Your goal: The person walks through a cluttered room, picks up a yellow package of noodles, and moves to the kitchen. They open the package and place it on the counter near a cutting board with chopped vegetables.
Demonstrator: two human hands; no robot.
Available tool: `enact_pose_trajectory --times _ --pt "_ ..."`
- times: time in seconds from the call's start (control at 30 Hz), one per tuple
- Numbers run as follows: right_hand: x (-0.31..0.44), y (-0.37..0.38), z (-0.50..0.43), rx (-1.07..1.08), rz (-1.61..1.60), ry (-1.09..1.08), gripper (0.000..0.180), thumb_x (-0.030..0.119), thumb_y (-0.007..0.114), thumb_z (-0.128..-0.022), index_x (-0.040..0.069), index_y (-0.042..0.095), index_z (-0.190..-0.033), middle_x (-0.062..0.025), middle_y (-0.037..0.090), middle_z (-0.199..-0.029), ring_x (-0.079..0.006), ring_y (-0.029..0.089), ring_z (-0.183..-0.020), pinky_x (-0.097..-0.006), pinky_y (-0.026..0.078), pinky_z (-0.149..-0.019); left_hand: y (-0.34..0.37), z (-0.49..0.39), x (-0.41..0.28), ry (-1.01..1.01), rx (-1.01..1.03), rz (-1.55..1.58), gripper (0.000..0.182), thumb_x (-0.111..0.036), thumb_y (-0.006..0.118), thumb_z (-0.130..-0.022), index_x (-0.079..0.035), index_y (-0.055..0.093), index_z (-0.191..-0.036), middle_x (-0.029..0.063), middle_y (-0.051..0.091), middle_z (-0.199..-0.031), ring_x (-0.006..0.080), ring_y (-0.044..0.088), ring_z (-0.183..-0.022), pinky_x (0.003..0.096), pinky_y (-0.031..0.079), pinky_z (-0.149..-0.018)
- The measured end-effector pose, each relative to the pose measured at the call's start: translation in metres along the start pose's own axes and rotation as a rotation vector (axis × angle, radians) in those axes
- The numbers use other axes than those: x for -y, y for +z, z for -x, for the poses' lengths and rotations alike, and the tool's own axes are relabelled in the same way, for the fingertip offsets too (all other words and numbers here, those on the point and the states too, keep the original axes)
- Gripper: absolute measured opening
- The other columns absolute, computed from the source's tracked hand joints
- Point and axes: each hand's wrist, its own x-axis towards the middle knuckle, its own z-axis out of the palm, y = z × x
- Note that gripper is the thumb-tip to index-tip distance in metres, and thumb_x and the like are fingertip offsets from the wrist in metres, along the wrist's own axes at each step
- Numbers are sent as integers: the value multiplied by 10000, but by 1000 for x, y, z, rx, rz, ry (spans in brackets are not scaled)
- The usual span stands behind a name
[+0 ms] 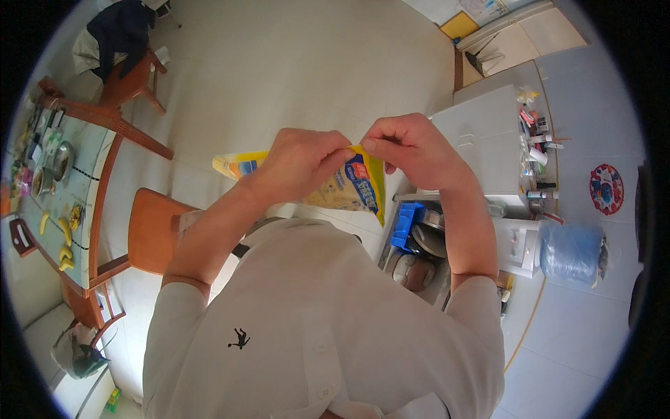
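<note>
A yellow plastic food bag [343, 191] with blue and red printing hangs in front of my body. Its contents look pale and tan through the film, but I cannot tell what they are. My left hand [306, 162] pinches the upper edge between thumb and fingers and covers part of the bag. Close beside it, my right hand [405, 149] grips the same edge near the bag's right corner. The two sets of fingertips nearly meet. Whether the edge is torn cannot be made out.
On the left stands a wooden-edged table [97, 209] with bananas [64, 230] and metal bowls [64, 160]; a chair [152, 230] is beside it. To the right are a white cabinet [481, 141], a blue plastic basket [405, 225] with pans nearby, and a water dispenser bottle [568, 254].
</note>
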Motion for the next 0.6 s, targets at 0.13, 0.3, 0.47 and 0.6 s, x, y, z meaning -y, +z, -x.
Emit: enact_pose_trajectory --times 0.13,0.3,0.47,0.6 --pt "3 1 -3 107 -106 -22 188 161 648 -962 1 680 -869 -16 623 -693 -70 563 -607 -239 456 -544 -12 1 -3 -39 134 53 124 -182 699 -923 -61 676 -916 118 669 -741 278 640 -617 352 513 -591" --pt "1 14 -3 116 -60 -40 194 154 641 -967 0 663 -851 -4 613 -684 -71 550 -575 -240 445 -515 -17 6 -6 -3 194 29 140 -208 710 -917 -75 670 -902 107 670 -749 301 635 -639 351 514 -591" --pt "-5 27 0 82 -245 -37 192 149 636 -960 6 659 -833 -2 603 -670 -67 520 -544 -238 427 -502 -9 19 -10 128 103 -205 58 -129 712 -882 -83 678 -891 107 665 -739 311 635 -624 367 512 -554" --pt "-8 36 7 -41 -226 -50 201 167 638 -954 3 658 -839 -8 608 -674 -71 514 -561 -251 421 -517 0 26 -11 280 -98 -233 78 -40 727 -825 -68 680 -881 97 653 -700 295 629 -578 370 491 -495"
